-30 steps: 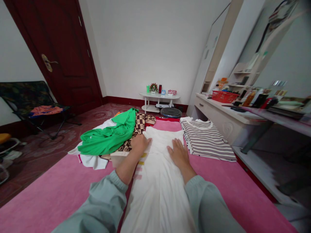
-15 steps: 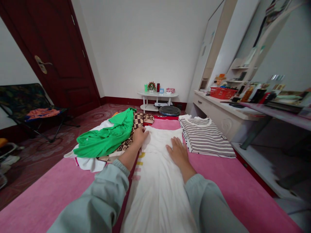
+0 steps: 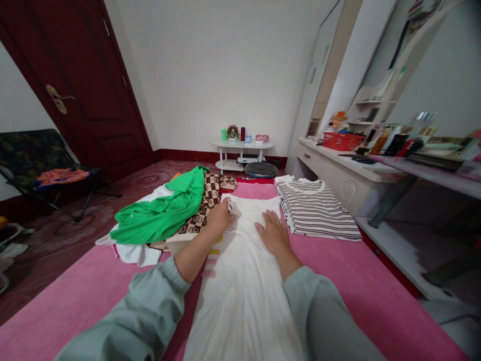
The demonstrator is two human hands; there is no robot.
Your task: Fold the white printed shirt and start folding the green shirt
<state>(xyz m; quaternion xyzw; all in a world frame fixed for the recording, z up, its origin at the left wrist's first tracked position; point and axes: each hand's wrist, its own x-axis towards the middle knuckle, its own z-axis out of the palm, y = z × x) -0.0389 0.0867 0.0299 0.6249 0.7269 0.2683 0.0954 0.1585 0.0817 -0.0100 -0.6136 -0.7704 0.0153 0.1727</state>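
Note:
A long white garment (image 3: 246, 281), its exact kind unclear, stretches toward me over the pink bed cover (image 3: 349, 286). Yellow and pink marks show along its left side. At its far left corner my left hand (image 3: 221, 216) is closed on the fabric, with a small fold raised at the fingers. My right hand (image 3: 273, 231) lies flat on the far right part, fingers spread. Left of it is a heap with a green garment (image 3: 165, 210) on top and a brown checked cloth (image 3: 205, 205) beside it. To the right sits a folded striped shirt (image 3: 319, 208).
Along the right stand a white dresser (image 3: 338, 170) with a red basket (image 3: 341, 141) and several bottles. A low white table (image 3: 244, 145) is by the far wall, a round black object (image 3: 261, 170) before it. A folding chair (image 3: 48, 165) stands left, near the dark red door (image 3: 75, 90).
My left hand has moved slightly right and inward, lifting a small fold of the white garment's corner. The right hand stays flat in nearly the same spot. The view has shifted slightly.

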